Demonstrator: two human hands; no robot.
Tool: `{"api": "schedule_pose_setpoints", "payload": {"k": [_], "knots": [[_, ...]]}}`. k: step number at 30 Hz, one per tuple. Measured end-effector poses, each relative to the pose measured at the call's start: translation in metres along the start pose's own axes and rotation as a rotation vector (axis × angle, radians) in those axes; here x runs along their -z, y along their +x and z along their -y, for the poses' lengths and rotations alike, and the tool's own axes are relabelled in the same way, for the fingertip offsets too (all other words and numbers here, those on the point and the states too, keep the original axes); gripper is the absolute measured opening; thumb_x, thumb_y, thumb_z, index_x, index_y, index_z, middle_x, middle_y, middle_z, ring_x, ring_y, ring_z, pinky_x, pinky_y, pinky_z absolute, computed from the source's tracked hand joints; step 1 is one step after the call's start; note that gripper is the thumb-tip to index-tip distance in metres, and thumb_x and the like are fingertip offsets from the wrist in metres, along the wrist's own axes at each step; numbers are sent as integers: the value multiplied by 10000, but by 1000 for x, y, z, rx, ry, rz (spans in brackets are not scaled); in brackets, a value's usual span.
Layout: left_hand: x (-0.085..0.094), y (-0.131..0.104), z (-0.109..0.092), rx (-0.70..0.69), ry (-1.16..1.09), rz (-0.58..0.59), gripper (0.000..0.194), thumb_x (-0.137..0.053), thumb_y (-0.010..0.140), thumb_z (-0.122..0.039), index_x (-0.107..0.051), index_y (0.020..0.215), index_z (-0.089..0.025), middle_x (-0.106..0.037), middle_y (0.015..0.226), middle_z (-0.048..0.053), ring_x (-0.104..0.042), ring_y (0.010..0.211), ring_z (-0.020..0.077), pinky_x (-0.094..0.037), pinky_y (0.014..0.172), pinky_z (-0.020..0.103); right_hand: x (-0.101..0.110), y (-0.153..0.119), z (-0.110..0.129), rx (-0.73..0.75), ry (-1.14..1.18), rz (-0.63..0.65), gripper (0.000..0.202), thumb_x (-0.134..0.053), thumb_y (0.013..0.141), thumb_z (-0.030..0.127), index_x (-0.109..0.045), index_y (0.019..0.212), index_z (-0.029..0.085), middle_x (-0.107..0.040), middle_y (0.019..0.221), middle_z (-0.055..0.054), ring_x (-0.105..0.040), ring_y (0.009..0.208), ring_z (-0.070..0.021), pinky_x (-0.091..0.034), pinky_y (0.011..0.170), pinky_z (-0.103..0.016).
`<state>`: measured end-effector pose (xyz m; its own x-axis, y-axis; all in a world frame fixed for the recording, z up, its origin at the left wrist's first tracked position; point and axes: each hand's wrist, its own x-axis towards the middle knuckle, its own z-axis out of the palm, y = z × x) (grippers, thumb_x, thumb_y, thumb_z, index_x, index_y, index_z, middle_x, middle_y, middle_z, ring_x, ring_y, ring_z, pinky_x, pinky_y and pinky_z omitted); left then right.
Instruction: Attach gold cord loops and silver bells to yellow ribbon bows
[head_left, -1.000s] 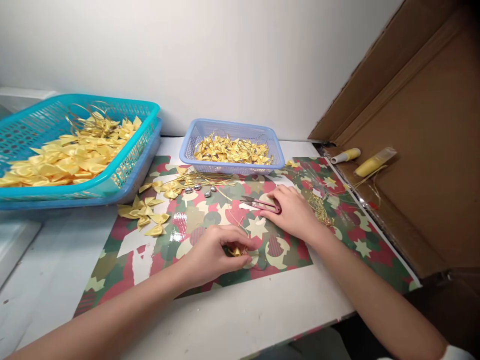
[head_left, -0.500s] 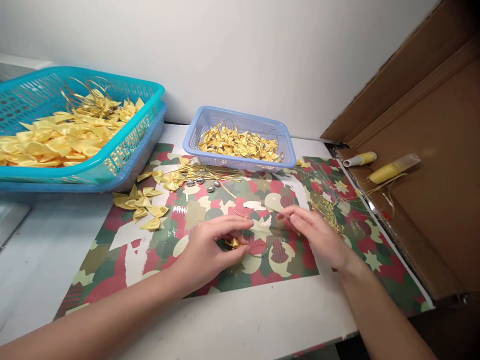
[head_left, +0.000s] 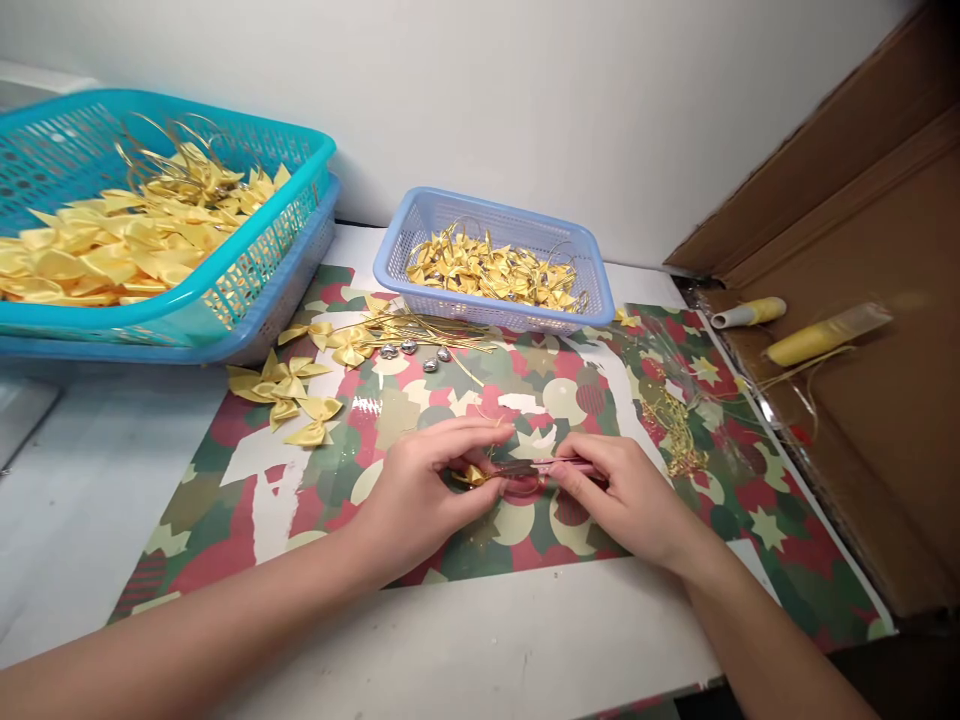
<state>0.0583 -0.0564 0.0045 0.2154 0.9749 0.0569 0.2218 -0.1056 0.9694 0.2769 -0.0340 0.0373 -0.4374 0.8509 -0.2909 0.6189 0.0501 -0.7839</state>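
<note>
Soft whitish light spread evenly over my desk [head_left: 450,640] and the pale wall [head_left: 465,110], while the cardboard [head_left: 847,450] on my right lay in brown gloom, blackest in the top corner. Small white glare flecked the glossy patterned sheet [head_left: 420,400]. Blur softened the snips [head_left: 517,468] at my right hand [head_left: 622,490], and wide-angle distortion stretched the outer edges.

The left hand [head_left: 431,480] holds a gold bow [head_left: 474,476]. The right hand [head_left: 626,490] grips thread snips [head_left: 521,468], pointed toward the bow. Silver bells [head_left: 430,366] lie beyond the left hand.
</note>
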Motion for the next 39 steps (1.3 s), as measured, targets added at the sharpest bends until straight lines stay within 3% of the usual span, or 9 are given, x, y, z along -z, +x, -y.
{"api": "schedule_pose_setpoints", "payload": {"k": [17, 22, 26, 28, 32, 35, 37, 39], "knots": [[-1, 1, -2, -25, 96, -21, 351, -682, 754, -190, -719, 1100, -240, -699, 1167, 71, -706, 930, 221, -630, 732, 295, -8, 4, 2, 62, -103, -46, 359, -443, 957, 415, -544, 686, 201, -558, 591, 0, -535, 552, -141, -364, 501, -246], [-1, 1, -1, -10, 91, -13, 344, -681, 754, -188, -717, 1094, -229, -695, 1169, 77, -712, 847, 193, -626, 706, 284, -9, 3, 4, 41, -87, -47, 363, -451, 953, 401, -521, 661, 196, -552, 596, 3, -530, 545, -130, -361, 496, -240], [-1, 0, -2, -30, 49, 2, 349, -680, 773, -225, -695, 1122, -229, -681, 1181, 88, -698, 732, 152, -616, 646, 265, 3, 3, -3, 40, -72, -54, 347, -460, 944, 409, -544, 685, 195, -576, 622, 11, -520, 531, -123, -348, 491, -242], [0, 0, -5, -48, 39, 12, 366, -679, 786, -260, -675, 1151, -231, -662, 1206, 97, -690, 728, 146, -609, 633, 259, 12, 6, -11, 62, -132, -133, 350, -451, 946, 421, -566, 702, 198, -599, 648, 3, -535, 576, -139, -360, 521, -254], [6, 1, -10, -83, 106, -44, 353, -593, 856, -293, -630, 1205, -251, -581, 1291, 104, -666, 930, 188, -594, 731, 290, 23, 20, -34, 122, -347, -465, 253, -506, 923, 405, -656, 859, 211, -672, 832, -49, -591, 792, -211, -434, 718, -328], [12, 4, -12, -97, 280, -238, 298, -573, 858, -288, -616, 1151, -256, -516, 1291, 90, -530, 1179, 244, -547, 861, 344, 21, 29, -43, 186, -500, -539, 212, -582, 882, 395, -692, 950, 226, -658, 908, -73, -556, 891, -252, -424, 829, -393], [16, 6, -12, -94, 370, -338, 232, -574, 843, -275, -604, 1071, -243, -507, 1212, 81, -502, 1171, 240, -527, 853, 342, 16, 30, -41, 218, -532, -595, 223, -610, 863, 389, -690, 1000, 233, -633, 990, -90, -531, 959, -273, -412, 878, -420], [17, 6, -11, -89, 414, -346, 145, -557, 840, -259, -589, 978, -229, -526, 1093, 66, -533, 1048, 215, -513, 781, 315, 9, 27, -31, 247, -509, -600, 233, -621, 851, 374, -670, 1032, 237, -615, 1039, -97, -518, 996, -280, -404, 895, -431]]}}
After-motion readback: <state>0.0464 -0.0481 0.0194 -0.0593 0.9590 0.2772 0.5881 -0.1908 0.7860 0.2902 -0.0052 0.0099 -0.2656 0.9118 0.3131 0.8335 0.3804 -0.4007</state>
